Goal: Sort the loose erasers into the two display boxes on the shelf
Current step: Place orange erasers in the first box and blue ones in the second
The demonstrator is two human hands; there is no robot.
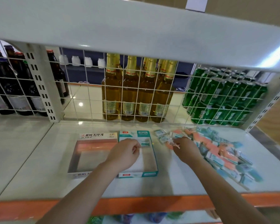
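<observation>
The erasers [217, 151] are heaped loose on the shelf [39, 159], right of the orange box [94, 152] and teal box [145, 172]. One wrapped eraser is pinched from the heap's edge by the right hand [187, 150]; the left hand [124, 153] is curled over the teal box, its contents hidden. The erasers are judged light, firm and slick-wrapped, best pinched across the short sides.

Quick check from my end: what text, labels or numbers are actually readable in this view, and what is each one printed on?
"로버 지우개": back flap of the orange display box.
"48", followed by blurred characters: same flap, beneath the title.
Teal display box: red logo tags and print, too blurred to read.
Loose erasers: wrapper print too small to read.
Golden bottles: labels and barcodes unreadable.
Green cans: white characters, blurred.
Dark bottles: labels unreadable.
</observation>
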